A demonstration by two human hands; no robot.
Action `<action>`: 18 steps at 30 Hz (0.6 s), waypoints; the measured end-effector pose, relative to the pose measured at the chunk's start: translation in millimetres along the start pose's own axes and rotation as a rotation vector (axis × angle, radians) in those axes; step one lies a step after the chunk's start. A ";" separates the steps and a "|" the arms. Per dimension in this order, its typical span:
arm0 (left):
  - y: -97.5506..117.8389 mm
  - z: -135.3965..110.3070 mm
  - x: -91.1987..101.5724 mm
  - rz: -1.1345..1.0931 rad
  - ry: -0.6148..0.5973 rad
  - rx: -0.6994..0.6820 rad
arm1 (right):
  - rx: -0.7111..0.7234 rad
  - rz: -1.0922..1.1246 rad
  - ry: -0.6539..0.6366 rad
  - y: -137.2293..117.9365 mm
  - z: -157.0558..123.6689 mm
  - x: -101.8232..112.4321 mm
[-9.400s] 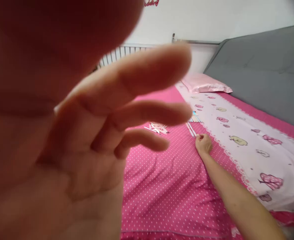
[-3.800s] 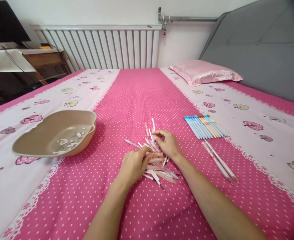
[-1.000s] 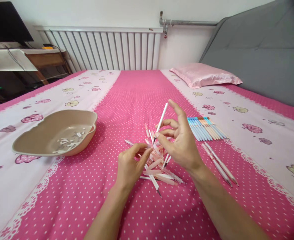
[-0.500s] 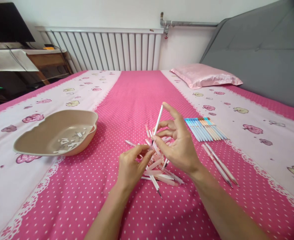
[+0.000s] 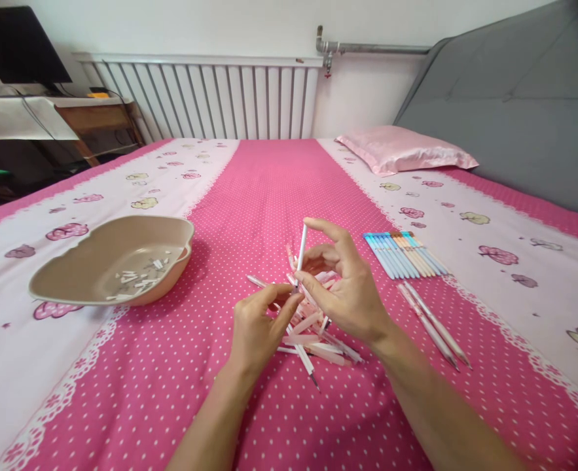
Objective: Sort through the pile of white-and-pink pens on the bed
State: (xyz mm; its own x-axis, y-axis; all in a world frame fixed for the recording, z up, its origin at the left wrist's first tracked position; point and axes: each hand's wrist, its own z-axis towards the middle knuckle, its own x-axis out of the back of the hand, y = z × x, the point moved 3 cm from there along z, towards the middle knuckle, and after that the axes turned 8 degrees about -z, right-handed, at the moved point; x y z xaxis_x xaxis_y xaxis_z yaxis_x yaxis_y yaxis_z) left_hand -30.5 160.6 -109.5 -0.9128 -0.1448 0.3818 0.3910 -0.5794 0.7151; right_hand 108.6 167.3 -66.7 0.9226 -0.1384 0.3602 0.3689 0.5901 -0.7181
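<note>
My right hand (image 5: 350,294) holds a white pen refill (image 5: 302,247) almost upright, its index fingertip on the top end and its thumb low on the tube. Just beneath, my left hand (image 5: 256,327) pinches a small pen part, mostly hidden by the fingers, at the refill's dark lower tip. Under both hands lies a loose pile of pink pen barrels (image 5: 307,324) and white refills. One loose refill (image 5: 304,358) points toward me at the near side of the pile.
A beige basin (image 5: 90,265) with small white pieces stands on the left. To the right lie a row of blue and orange pens (image 5: 401,255) and two pinkish pens (image 5: 431,320). Farther back are a pink pillow (image 5: 406,147) and a grey headboard (image 5: 519,98).
My right hand has brought the refill down and slightly left, so its tip now meets the part in my left fingers. The refill stands more upright. My left hand has barely moved.
</note>
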 end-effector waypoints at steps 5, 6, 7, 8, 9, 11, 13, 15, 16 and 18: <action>0.4 -0.4 0.4 0.012 0.008 -0.025 | 0.005 -0.014 0.005 0.4 -0.1 0.4; 0.4 -0.4 0.6 0.016 0.011 -0.027 | 0.004 -0.014 0.003 0.3 0.0 0.4; 0.4 -0.4 0.8 0.018 0.013 -0.027 | 0.005 -0.013 -0.001 0.1 0.0 0.3; 0.4 -0.4 0.9 0.019 0.014 -0.025 | 0.006 -0.012 -0.007 -0.1 0.1 0.2; 0.4 -0.4 1.0 0.019 0.014 -0.024 | 0.008 -0.012 -0.011 -0.3 0.2 0.2; 0.5 -0.4 1.0 0.014 0.015 -0.026 | 0.008 -0.015 -0.017 -0.5 0.3 0.2; 0.7 -0.4 1.0 0.007 0.020 -0.027 | 0.007 -0.019 -0.023 -0.4 0.3 0.1; 0.9 -0.4 1.0 -0.002 0.028 -0.025 | 0.007 -0.022 -0.031 0.0 0.3 -0.5; 0.9 -0.3 1.1 -0.006 0.033 -0.024 | 0.007 -0.023 -0.037 0.2 0.2 -0.8; 0.8 0.0 1.4 -0.014 0.042 -0.027 | 0.010 -0.022 -0.047 0.4 0.1 -1.6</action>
State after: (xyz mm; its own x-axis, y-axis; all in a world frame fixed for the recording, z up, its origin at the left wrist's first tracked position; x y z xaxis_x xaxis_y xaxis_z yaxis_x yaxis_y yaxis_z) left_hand -31.4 159.9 -108.4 -0.9227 -0.1694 0.3463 0.3750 -0.6029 0.7042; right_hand 107.2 167.8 -67.5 0.9076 -0.1141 0.4040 0.3881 0.5951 -0.7037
